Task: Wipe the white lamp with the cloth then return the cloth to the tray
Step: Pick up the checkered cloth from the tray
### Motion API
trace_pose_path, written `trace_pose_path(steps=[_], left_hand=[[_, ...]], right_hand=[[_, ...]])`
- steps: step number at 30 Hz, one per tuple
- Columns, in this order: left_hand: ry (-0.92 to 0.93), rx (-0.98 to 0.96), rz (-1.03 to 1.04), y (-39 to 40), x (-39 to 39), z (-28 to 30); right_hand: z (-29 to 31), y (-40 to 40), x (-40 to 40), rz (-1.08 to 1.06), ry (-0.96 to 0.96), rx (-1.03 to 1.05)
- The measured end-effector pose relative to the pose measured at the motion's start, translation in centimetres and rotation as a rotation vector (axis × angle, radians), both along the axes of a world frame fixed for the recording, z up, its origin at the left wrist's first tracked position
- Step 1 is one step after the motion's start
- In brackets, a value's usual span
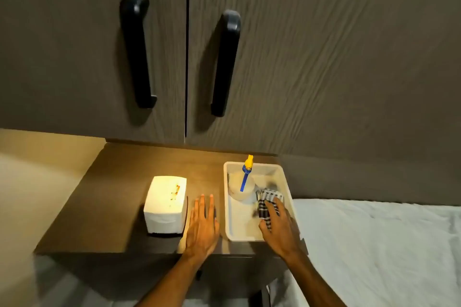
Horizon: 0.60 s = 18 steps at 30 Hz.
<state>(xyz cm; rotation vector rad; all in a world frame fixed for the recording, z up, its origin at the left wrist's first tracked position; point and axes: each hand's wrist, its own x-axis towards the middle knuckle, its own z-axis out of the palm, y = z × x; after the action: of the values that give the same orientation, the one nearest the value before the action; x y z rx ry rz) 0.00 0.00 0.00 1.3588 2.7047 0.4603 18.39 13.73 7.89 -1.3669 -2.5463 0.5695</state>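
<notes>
Checked cloth [265,203] lies in the white tray [287,183] at the nightstand's [119,177] right edge, right hand [279,225] closed on it, partly hiding it. Left hand [202,227] rests flat, fingers spread, beside the glowing white lamp [166,203]. No writing legible.

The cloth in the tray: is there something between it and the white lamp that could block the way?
Nothing fixed. Between the cloth and the lamp stand only the tray's left wall and the left hand, flat on the table.
</notes>
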Motion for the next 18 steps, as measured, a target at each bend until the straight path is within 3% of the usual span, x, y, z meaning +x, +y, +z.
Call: trace_pose_path(steps=[2,8,14,16,18], left_hand=[[-0.117,0.008,0.052,0.6,-0.2,-0.8],[-0.064,-0.055,-0.040,0.7,0.0,-3.5],[-0.062,0.002,-0.032,0.8,-0.2,-3.9],[-0.082,-0.017,-0.048,0.8,-0.1,-3.9],[-0.093,-0.029,-0.052,0.6,-0.2,-3.8]], right_hand=[[-0.4,1.0,-0.6,-0.016,-0.021,-0.030],[-3.5,3.2,-1.6,0.061,-0.219,-0.174],[-3.6,3.6,-2.3,-0.014,-0.297,-0.100],[-3.7,4.1,-2.3,-0.066,-0.276,-0.098],[-3.5,4.3,-2.3,-0.187,-0.130,-0.193]])
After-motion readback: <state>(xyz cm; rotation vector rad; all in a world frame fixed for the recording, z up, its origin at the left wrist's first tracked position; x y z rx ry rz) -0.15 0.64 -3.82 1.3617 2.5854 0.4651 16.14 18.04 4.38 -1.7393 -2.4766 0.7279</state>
